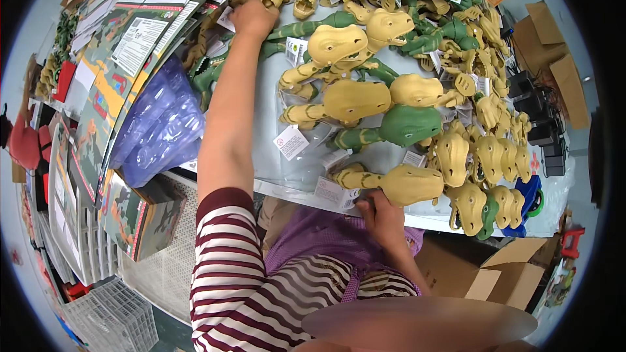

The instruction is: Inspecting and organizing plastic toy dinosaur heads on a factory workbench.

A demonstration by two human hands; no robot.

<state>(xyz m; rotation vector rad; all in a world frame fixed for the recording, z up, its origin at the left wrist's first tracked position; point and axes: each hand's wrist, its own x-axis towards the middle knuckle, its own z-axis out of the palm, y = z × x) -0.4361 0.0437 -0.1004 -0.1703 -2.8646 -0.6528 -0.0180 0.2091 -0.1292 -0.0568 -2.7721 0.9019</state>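
Dinosaur toys (391, 72), yellow and green grabber heads with paper tags, cover most of the table (274, 111), heaped toward its far and right sides, likely dumped there for sorting. Flat printed cards (130, 45) overlap along the left, with a stack of clear blister trays (163, 124) just beside them at the near left edge. Only a bare strip of table between the arms offers room to work. The left hand (251, 16) reaches far across, closed on something at the pile's edge; what it grips is hidden. The right hand (381, 212) clasps the handle of a yellow toy (404, 184) at the near edge.
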